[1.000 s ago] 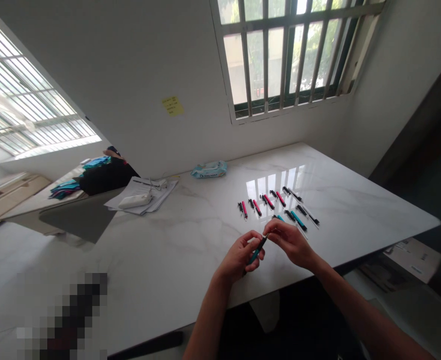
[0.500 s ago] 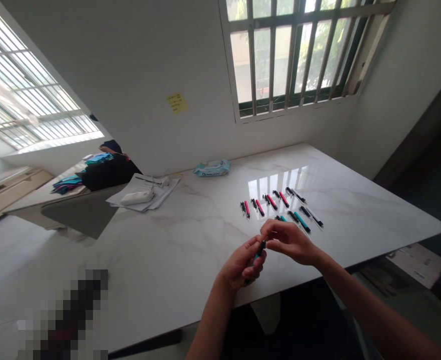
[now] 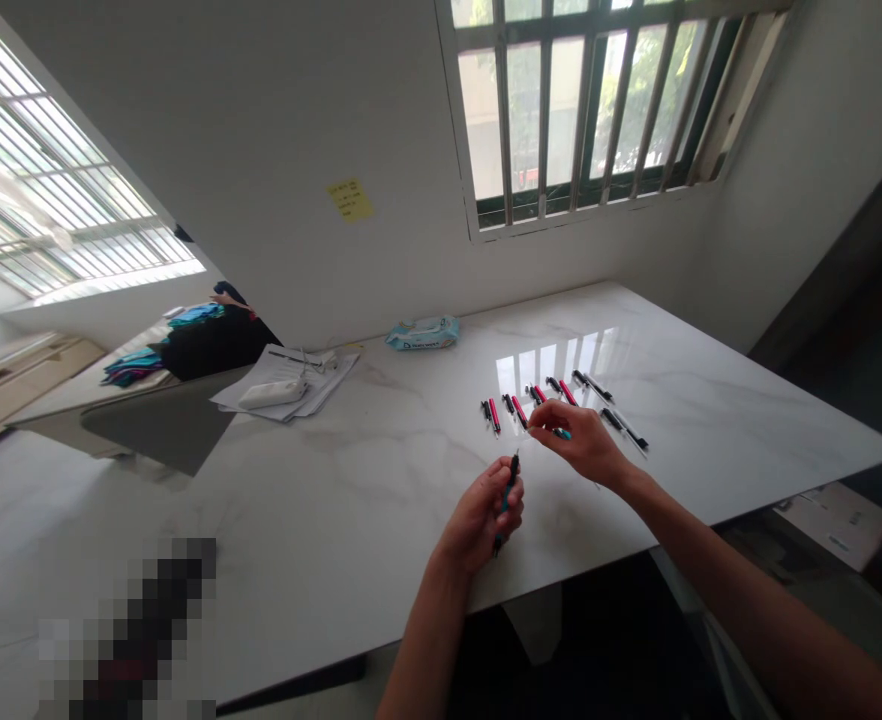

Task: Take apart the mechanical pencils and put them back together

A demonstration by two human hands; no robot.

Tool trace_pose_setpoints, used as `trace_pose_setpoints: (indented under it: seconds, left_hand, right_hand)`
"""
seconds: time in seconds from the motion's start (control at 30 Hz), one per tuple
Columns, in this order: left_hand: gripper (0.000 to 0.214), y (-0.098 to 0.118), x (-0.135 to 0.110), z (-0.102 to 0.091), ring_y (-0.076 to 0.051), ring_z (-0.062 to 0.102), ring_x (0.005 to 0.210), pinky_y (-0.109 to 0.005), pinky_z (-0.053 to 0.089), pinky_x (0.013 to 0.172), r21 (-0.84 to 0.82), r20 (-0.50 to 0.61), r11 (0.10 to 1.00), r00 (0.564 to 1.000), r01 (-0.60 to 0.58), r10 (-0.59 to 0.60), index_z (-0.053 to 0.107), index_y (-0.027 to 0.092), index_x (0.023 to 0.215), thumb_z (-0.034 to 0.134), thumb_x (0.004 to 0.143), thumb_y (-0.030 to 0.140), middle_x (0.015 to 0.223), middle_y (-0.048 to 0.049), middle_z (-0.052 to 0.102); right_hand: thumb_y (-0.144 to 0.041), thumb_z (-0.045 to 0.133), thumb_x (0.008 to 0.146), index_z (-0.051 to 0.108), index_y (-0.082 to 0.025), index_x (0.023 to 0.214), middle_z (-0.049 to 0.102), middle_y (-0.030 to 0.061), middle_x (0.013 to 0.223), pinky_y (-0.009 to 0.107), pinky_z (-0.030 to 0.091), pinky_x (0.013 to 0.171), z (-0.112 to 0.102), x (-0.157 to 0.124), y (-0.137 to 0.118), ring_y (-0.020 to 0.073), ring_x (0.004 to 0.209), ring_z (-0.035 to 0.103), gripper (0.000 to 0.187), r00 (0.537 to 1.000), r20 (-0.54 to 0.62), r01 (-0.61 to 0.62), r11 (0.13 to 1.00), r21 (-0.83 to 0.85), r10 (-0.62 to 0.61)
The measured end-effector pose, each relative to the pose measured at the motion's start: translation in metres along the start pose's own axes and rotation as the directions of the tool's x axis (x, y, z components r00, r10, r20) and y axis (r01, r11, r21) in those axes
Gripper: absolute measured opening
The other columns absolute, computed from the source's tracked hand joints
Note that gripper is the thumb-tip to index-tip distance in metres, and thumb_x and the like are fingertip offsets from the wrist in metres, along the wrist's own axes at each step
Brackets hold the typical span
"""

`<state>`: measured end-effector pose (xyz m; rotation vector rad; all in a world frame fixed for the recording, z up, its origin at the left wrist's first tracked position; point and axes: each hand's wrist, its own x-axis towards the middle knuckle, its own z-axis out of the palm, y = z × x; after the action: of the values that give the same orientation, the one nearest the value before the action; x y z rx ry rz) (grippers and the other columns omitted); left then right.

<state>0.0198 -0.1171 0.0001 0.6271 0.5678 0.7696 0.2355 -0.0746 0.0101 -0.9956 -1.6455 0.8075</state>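
A white, marble-patterned counter (image 3: 321,500) spreads beneath everything, under a barred window (image 3: 583,120). Loose papers (image 3: 325,390) lie on its far left part. The left hand (image 3: 486,515) is above the counter's near edge, its grip curled closed around a teal-and-black pen (image 3: 507,494), which stands tilted, one black end pointing up past the fingers. The right hand (image 3: 580,440) is just beyond, apart from that pen, its thumb and fingertips drawn close together; the view is too small to tell whether its grip has hold of a tiny part. A blue wipes packet (image 3: 422,335) rests by the wall, below a yellow sticky note (image 3: 350,199). Smallest are the pen pieces: red barrels (image 3: 494,415) with black parts alongside, slim black-and-white pieces (image 3: 625,430) at right, and a bit of teal (image 3: 562,433) partly hidden beneath the right hand.
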Motion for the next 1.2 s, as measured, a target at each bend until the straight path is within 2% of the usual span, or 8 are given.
trace_pose_setpoints:
  seconds: [0.17, 0.3, 0.43, 0.63, 0.77, 0.97, 1.07, 1.2]
  left_hand:
    - [0.047, -0.002, 0.008, 0.002, -0.005, 0.053, 0.065, -0.017, 0.040, 0.057, 0.085, -0.214, 0.984, 0.962, -0.156, 0.170, 0.059, 0.020, 0.112, 0.084, 0.073, 0.025, 0.090, 0.0006, 0.062]
    - [0.056, -0.006, 0.009, 0.001, -0.008, 0.058, 0.070, -0.022, 0.044, 0.064, 0.140, -0.282, 0.961, 0.920, -0.240, 0.271, 0.055, 0.027, 0.126, 0.083, 0.079, 0.040, 0.097, -0.0004, 0.065]
    - [0.059, -0.009, 0.010, 0.000, -0.005, 0.051, 0.061, -0.020, 0.039, 0.060, 0.180, -0.302, 0.938, 0.891, -0.297, 0.340, 0.053, 0.027, 0.127, 0.083, 0.079, 0.044, 0.088, 0.0030, 0.061]
    - [0.042, -0.014, 0.016, -0.004, -0.005, 0.046, 0.058, -0.020, 0.035, 0.056, 0.331, -0.300, 0.886, 0.854, -0.324, 0.424, 0.055, 0.019, 0.102, 0.081, 0.082, 0.046, 0.081, 0.0021, 0.062]
    - [0.036, -0.018, 0.015, -0.004, -0.008, 0.050, 0.062, -0.022, 0.039, 0.060, 0.508, -0.266, 0.802, 0.828, -0.314, 0.493, 0.057, 0.019, 0.096, 0.080, 0.083, 0.044, 0.079, 0.0016, 0.063]
    - [0.031, -0.031, 0.009, 0.005, -0.013, 0.058, 0.073, -0.024, 0.044, 0.068, 0.749, -0.173, 0.594, 0.780, -0.293, 0.602, 0.057, 0.019, 0.085, 0.079, 0.085, 0.041, 0.077, 0.0011, 0.063]
    - [0.030, -0.036, 0.008, 0.008, -0.015, 0.061, 0.077, -0.026, 0.046, 0.072, 0.768, -0.144, 0.567, 0.783, -0.297, 0.605, 0.058, 0.019, 0.084, 0.078, 0.087, 0.042, 0.079, -0.0002, 0.066]
    - [0.030, -0.035, 0.008, 0.009, -0.013, 0.058, 0.070, -0.025, 0.045, 0.067, 0.691, -0.118, 0.642, 0.825, -0.332, 0.553, 0.058, 0.019, 0.085, 0.074, 0.090, 0.044, 0.076, -0.0001, 0.066]
  right_hand:
    - [-0.009, 0.058, 0.091, 0.072, -0.020, 0.101, 0.076, 0.0060, 0.099, 0.031, 0.052, 0.079, 0.004, 0.012, 0.019, 0.0184, 0.086, 0.068, 0.020, 0.976, 0.218, 0.096, 0.892, -0.441, 0.002]
    - [-0.002, 0.058, 0.088, 0.074, -0.020, 0.106, 0.076, 0.0073, 0.100, 0.029, 0.048, 0.077, 0.013, 0.018, 0.027, 0.0203, 0.087, 0.069, 0.030, 0.944, 0.322, 0.138, 0.806, -0.575, 0.068]
    - [-0.002, 0.057, 0.089, 0.074, -0.019, 0.102, 0.077, 0.0082, 0.101, 0.030, 0.047, 0.077, 0.016, 0.019, 0.027, 0.0218, 0.089, 0.070, 0.028, 0.944, 0.317, 0.137, 0.769, -0.624, 0.089]
    - [-0.010, 0.059, 0.090, 0.071, -0.021, 0.100, 0.073, 0.0067, 0.108, 0.031, 0.046, 0.076, 0.003, 0.004, 0.008, 0.0181, 0.080, 0.067, 0.019, 0.969, 0.230, 0.073, 0.788, -0.612, 0.088]
    - [-0.024, 0.067, 0.087, 0.065, -0.022, 0.090, 0.070, 0.0009, 0.088, 0.028, 0.045, 0.068, -0.003, -0.015, -0.018, 0.0158, 0.073, 0.062, 0.004, 0.970, 0.207, -0.033, 0.911, -0.410, 0.128]
    - [-0.051, 0.069, 0.088, 0.033, -0.022, 0.058, 0.035, -0.0059, 0.052, 0.028, 0.024, 0.051, 0.017, -0.029, -0.031, 0.0108, 0.054, 0.031, 0.056, 0.971, 0.071, -0.197, 0.933, -0.301, 0.228]
    - [-0.055, 0.066, 0.091, 0.031, -0.021, 0.056, 0.032, -0.0058, 0.051, 0.029, 0.022, 0.052, 0.027, -0.029, -0.028, 0.0105, 0.054, 0.027, 0.060, 0.962, 0.027, -0.253, 0.922, -0.292, 0.272]
    - [-0.051, 0.059, 0.097, 0.040, -0.020, 0.062, 0.039, -0.0054, 0.055, 0.027, 0.027, 0.055, 0.026, -0.027, -0.032, 0.0109, 0.056, 0.034, 0.051, 0.963, 0.089, -0.231, 0.951, -0.205, 0.253]
